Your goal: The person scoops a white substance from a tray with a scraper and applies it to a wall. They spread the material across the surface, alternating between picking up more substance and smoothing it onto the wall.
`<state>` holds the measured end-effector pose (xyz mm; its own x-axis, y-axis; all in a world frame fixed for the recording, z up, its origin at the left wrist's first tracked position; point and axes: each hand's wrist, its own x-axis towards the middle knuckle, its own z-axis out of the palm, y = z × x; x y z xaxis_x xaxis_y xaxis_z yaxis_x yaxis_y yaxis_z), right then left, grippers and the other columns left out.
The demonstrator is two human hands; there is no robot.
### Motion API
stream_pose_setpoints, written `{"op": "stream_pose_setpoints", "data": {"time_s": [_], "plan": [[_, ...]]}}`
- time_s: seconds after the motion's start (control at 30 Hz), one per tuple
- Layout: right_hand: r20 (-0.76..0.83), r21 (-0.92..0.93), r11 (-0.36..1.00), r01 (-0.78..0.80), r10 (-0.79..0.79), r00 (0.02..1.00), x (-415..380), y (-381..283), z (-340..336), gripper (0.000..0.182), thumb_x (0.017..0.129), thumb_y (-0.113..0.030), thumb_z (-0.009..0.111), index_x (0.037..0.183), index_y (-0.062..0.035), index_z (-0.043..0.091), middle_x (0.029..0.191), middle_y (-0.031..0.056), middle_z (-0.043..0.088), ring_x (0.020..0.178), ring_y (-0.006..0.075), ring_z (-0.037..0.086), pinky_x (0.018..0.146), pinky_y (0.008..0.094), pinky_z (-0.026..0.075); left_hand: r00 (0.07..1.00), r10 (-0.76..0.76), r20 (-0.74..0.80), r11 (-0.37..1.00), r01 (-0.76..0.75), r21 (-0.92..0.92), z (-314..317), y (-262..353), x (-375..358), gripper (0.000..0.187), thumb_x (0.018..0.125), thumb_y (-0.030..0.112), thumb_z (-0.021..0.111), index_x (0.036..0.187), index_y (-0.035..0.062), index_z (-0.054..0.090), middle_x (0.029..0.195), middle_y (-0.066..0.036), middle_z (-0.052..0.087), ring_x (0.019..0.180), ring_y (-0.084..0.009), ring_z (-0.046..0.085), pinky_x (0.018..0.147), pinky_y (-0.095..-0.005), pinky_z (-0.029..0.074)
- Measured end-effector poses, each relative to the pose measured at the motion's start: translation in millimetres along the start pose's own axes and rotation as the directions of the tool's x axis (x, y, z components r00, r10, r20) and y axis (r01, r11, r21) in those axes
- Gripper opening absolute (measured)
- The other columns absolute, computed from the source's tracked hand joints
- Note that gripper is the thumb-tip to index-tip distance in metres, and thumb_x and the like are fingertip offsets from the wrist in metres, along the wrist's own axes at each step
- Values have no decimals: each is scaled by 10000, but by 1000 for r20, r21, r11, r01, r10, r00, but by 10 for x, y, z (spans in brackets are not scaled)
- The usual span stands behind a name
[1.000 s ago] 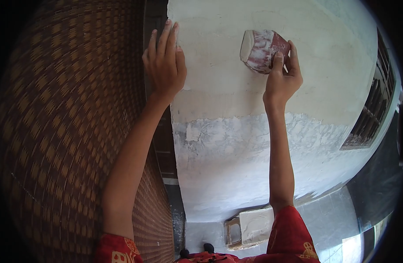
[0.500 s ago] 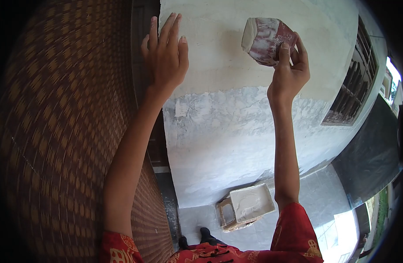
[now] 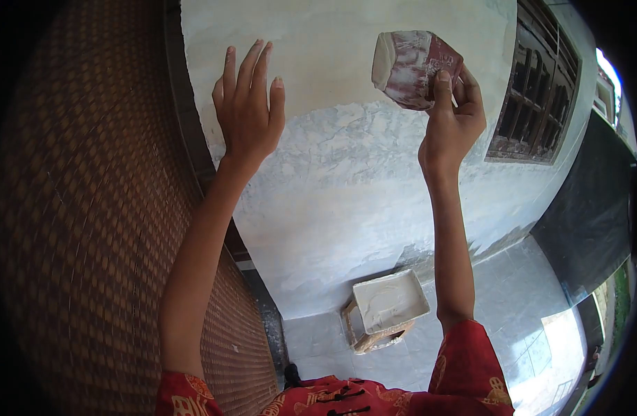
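Observation:
My right hand (image 3: 453,125) is closed on the near end of a dark red putty spreader (image 3: 417,69), thumb across its face. White putty smears cover the spreader, and a thick pale layer lies along its far left edge. To the left, my left hand (image 3: 249,111) is raised with fingers stretched apart and nothing in it. Both hands are in front of a wall (image 3: 318,201); its upper part is smooth cream, its lower part patchy white and grey.
A tray of white putty (image 3: 391,301) rests on a small stool (image 3: 363,340) at the wall's foot. A woven panel (image 3: 103,208) fills the left side. On the right are a barred window (image 3: 537,90) and a dark sheet (image 3: 589,208). Grey tiles (image 3: 485,298) cover the floor.
The view has turned, so the wall, window and tray shift left. My left hand sits a little lower and further left; my right hand still holds the spreader, slightly further left.

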<state>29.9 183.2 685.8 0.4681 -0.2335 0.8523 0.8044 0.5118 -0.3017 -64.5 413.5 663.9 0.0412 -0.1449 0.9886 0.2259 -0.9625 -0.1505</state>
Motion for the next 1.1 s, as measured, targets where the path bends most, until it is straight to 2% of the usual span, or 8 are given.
{"op": "stream_pose_setpoints", "data": {"time_s": [0.17, 0.23, 0.43, 0.53, 0.67, 0.8, 0.9, 1.1], "plan": [[-8, -13, 998, -54, 54, 999, 92, -167, -812, 314, 990, -65, 563, 1265, 83, 531, 1054, 168, 702, 936, 139, 669, 774, 259, 555, 999, -15, 31, 1000, 15, 19, -65, 811, -33, 489, 970, 238, 464, 1435, 90, 474, 1484, -81, 471, 1446, -349, 302, 1089, -516, 273], [16, 7, 995, -96, 96, 995, 162, -238, -1097, 305, 992, -66, 562, 1264, 70, 538, 1039, 159, 706, 930, 127, 663, 779, 255, 545, 994, -37, 106, 999, 35, 20, -70, 1116, -34, 487, 1008, 234, 396, 1472, 86, 408, 1508, -82, 438, 1472, -348, 252, 1117, -529, 251], [-1, -3, 989, -149, 149, 989, 330, -411, -1696, 310, 993, -66, 560, 1267, 75, 531, 1024, 161, 705, 928, 128, 665, 772, 260, 557, 990, -9, 137, 1000, 10, -1, -85, 1825, 46, 481, 1006, 215, 408, 1469, 85, 408, 1507, -87, 436, 1471, -340, 257, 1119, -522, 255], [-9, -56, 989, -135, 135, 991, 336, -589, -1943, 315, 992, -68, 564, 1272, 69, 529, 1021, 155, 705, 943, 133, 665, 781, 263, 562, 996, -36, 82, 996, 43, -83, -70, 2092, 40, 476, 972, 233, 475, 1422, 77, 481, 1471, -98, 478, 1447, -356, 299, 1084, -535, 280], [-9, -84, 984, -155, 155, 988, 335, -747, -2261, 317, 993, -70, 565, 1277, 67, 528, 1037, 156, 702, 963, 136, 663, 799, 265, 559, 994, -45, 97, 987, 60, -150, -68, 2405, -48, 478, 969, 229, 478, 1420, 69, 479, 1465, -101, 483, 1446, -360, 299, 1085, -532, 283], [-20, -156, 973, -167, 166, 986, 297, -845, -2516, 331, 1004, -77, 551, 1296, 75, 515, 1082, 166, 690, 983, 143, 658, 821, 279, 559, 975, -97, 198, 979, 129, -155, -116, 2655, -228, 463, 1017, 209, 394, 1462, 84, 417, 1506, -88, 432, 1477, -338, 245, 1125, -540, 258], [11, -243, 947, -212, 221, 975, 264, -800, -2729, 335, 1007, -87, 554, 1297, 76, 514, 1086, 165, 690, 998, 143, 652, 841, 275, 548, 958, -155, 241, 963, 200, -178, -96, 2806, -411, 462, 1021, 209, 386, 1466, 85, 412, 1509, -91, 426, 1480, -338, 238, 1132, -538, 248], [46, -190, 934, -303, 317, 947, 220, -318, -3120, 325, 1010, -84, 548, 1289, 77, 511, 1093, 165, 690, 986, 129, 647, 832, 269, 535, 916, -207, 343, 954, 267, -138, 150, 3074, -756, 470, 1026, 221, 387, 1472, 74, 400, 1503, -94, 437, 1479, -340, 243, 1141, -525, 233]]}}
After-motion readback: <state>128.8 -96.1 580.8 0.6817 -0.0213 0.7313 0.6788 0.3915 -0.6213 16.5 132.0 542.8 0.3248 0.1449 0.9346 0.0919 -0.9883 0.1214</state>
